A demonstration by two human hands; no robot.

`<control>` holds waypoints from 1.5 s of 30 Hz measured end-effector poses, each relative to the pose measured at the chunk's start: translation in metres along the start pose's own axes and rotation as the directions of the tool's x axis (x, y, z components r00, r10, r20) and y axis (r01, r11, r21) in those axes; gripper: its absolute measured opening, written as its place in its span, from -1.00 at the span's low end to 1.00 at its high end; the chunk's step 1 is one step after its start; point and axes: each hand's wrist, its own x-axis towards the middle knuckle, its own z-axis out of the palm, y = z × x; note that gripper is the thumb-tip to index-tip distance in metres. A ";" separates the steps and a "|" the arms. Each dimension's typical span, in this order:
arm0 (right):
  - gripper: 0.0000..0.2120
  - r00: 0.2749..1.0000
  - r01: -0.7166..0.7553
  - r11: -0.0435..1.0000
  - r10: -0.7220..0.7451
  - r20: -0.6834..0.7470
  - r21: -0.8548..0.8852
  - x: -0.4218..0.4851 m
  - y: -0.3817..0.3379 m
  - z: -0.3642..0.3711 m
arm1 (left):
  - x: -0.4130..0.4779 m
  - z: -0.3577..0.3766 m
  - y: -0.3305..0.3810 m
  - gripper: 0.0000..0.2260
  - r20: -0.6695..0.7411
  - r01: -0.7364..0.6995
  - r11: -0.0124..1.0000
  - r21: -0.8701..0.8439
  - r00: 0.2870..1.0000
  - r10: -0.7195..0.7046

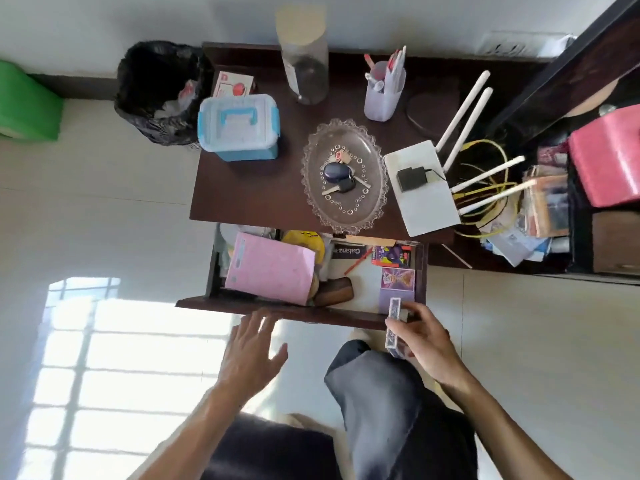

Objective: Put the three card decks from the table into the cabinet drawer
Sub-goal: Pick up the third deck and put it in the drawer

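Head view: right hand (424, 337) grips a clear-cased, blue-backed deck (394, 327).

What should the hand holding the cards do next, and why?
Probably lower the card deck forward into the open drawer. The right hand holds it over the drawer's front edge, just short of the bare patch beside the purple deck.

Card deck (394, 327) partly hidden by right hand (424, 341); print too blurred to read.

Home room: router (424, 188), key tray (311, 188), bin (156, 95), tiled floor.
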 end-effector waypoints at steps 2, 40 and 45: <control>-0.62 0.998 0.062 0.998 -0.062 0.027 0.004 0.032 0.013 0.002 | 0.033 0.027 -0.014 -0.52 -0.069 -0.096 0.995 0.017 0.993 0.097; -0.35 0.940 0.249 -0.007 -0.239 0.243 -0.969 0.164 0.059 -0.007 | 0.092 0.110 -0.053 -0.49 -0.469 -0.205 0.951 0.233 0.833 0.295; -0.33 0.956 0.246 0.002 -0.163 0.242 -0.969 0.166 0.057 -0.007 | 0.093 0.114 -0.053 -0.52 -0.478 -0.198 0.954 0.223 0.831 0.284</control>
